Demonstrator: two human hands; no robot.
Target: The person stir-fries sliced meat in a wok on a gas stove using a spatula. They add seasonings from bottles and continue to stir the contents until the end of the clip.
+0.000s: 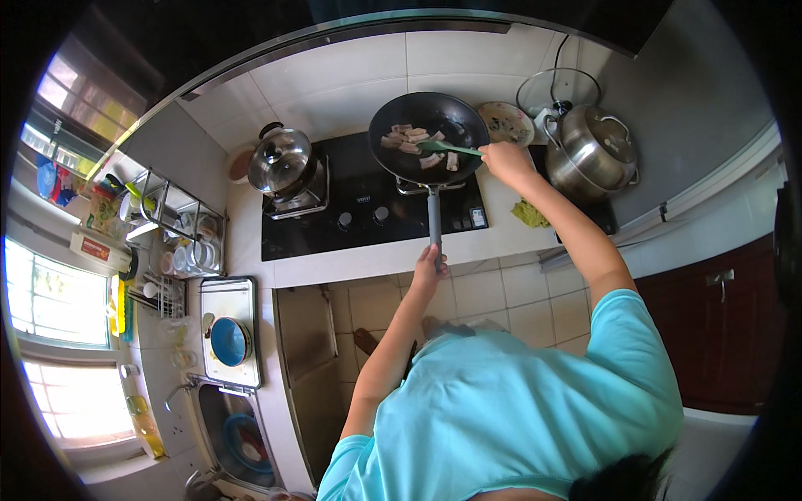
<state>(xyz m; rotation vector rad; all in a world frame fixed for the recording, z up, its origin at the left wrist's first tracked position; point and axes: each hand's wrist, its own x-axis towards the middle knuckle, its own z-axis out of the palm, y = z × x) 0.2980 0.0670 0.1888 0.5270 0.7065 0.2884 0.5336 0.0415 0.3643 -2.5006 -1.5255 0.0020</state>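
Observation:
My left hand [430, 268] grips the grey handle [434, 219] of a dark frying pan [401, 164] that sits on the right burner of the black gas hob [357, 188]. In my right hand [504, 164] is a green spatula [460, 148], its blade down in the pan among the food. Several pieces of meat [407, 134] lie mostly in the left and middle of the pan, and a pale piece [452, 162] rests nearer its front. The pan bottom looks shiny. My right hand is just past the pan's right rim.
A glass-lidded pot [280, 164] stands on the left burner. Right of the pan are a patterned plate [506, 124], a green cloth [530, 213], and a large steel pot [589, 156]. A cutting board [244, 369] with a blue bowl [229, 341] lies left, beside the sink [213, 416].

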